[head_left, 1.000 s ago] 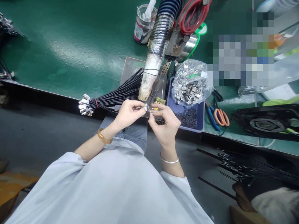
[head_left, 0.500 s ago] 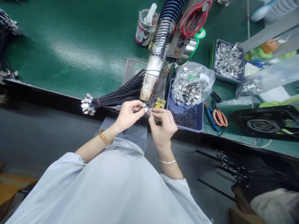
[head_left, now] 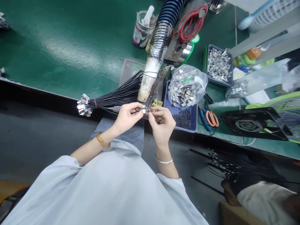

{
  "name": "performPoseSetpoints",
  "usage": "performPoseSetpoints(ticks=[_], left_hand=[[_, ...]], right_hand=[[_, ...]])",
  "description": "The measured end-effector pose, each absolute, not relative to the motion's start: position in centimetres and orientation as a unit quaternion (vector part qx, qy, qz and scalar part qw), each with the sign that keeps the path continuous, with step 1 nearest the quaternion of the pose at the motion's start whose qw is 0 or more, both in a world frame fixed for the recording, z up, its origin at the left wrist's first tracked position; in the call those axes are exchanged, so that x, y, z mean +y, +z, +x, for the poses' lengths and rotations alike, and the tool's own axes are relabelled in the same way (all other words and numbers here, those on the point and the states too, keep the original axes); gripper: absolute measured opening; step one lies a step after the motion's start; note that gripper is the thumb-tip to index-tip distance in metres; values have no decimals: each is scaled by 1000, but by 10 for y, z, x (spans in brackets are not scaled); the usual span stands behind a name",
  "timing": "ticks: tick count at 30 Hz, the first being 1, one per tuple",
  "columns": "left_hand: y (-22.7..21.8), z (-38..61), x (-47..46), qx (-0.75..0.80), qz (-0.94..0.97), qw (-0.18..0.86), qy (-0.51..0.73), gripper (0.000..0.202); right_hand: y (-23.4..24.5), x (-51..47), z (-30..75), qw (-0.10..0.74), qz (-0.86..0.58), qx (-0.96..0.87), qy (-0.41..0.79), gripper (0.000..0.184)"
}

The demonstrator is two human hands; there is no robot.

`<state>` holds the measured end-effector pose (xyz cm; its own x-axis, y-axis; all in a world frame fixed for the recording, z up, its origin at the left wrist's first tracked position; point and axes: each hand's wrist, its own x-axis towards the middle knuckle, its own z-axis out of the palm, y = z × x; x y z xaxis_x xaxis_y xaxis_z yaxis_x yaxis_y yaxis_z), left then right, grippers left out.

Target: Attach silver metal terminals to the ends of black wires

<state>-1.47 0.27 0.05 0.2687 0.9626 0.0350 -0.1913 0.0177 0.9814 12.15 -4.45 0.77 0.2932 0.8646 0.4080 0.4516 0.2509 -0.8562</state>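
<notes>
At the near edge of the green table (head_left: 70, 47), my left hand (head_left: 125, 118): thumb and fingers pinched on a small metallic piece (head_left: 147, 109), too small to identify.
My right hand (head_left: 163, 123): fingertips apparently closed on the opposite side of that piece.
Metallic piece: between my hands, near the lower end of the hose (head_left: 161, 32).
Stage: judged partway; I cannot tell whether the piece is joined to anything.
Done, it seems: the left end of the cable bundle (head_left: 117, 97), crowned with silvery connectors (head_left: 84, 105); its other ends are hidden.
Left, I judge: many loose metal parts, in a plastic bag (head_left: 187, 90) on the blue tray (head_left: 194, 123) and in a second tray (head_left: 205, 65).
Surface: pliers (head_left: 204, 119) beside the blue tray; jar (head_left: 141, 32) beside the hose; black fan (head_left: 254, 125) farther right.
Room: dark grey floor (head_left: 42, 134); black cables (head_left: 236, 165) at lower right.
</notes>
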Motion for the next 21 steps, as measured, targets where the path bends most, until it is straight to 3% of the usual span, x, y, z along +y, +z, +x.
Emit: performPoseSetpoints(ticks=[13, 21], left_hand=[[3, -15, 4, 397, 523, 583, 479, 13], [0, -16, 2, 402, 532, 596, 448, 13]], right_hand=[[7, -43, 121, 522, -561, -641, 49, 13], [4, -48, 124, 515, -573, -628, 112, 11]])
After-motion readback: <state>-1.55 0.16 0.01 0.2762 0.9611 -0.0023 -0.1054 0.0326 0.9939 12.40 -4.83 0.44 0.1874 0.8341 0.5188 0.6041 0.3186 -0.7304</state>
